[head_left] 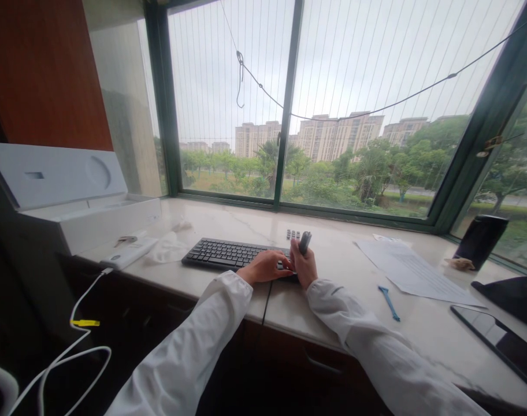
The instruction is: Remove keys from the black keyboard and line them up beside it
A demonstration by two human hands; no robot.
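A black keyboard (222,251) lies on the marble-patterned counter, its right end partly covered by my hands. My right hand (305,268) is a closed fist around a dark, slim handheld tool (305,241). The tool's upper end sticks out above the fist, and its lower end is hidden, so its kind does not show. My left hand (263,267) rests over the keyboard's right part, fingers bent and drawn together against the right hand. Whatever those fingers pinch is too small to make out. Several small dark keycaps (293,234) sit in rows just behind the keyboard.
To the right are a blue plastic tool (389,303), paper sheets (413,268), a tablet (497,332) and a dark upright object (480,242). An open white box (103,225), a white power strip (129,254) and crumpled plastic (168,249) occupy the left. A window frame (307,211) borders the back.
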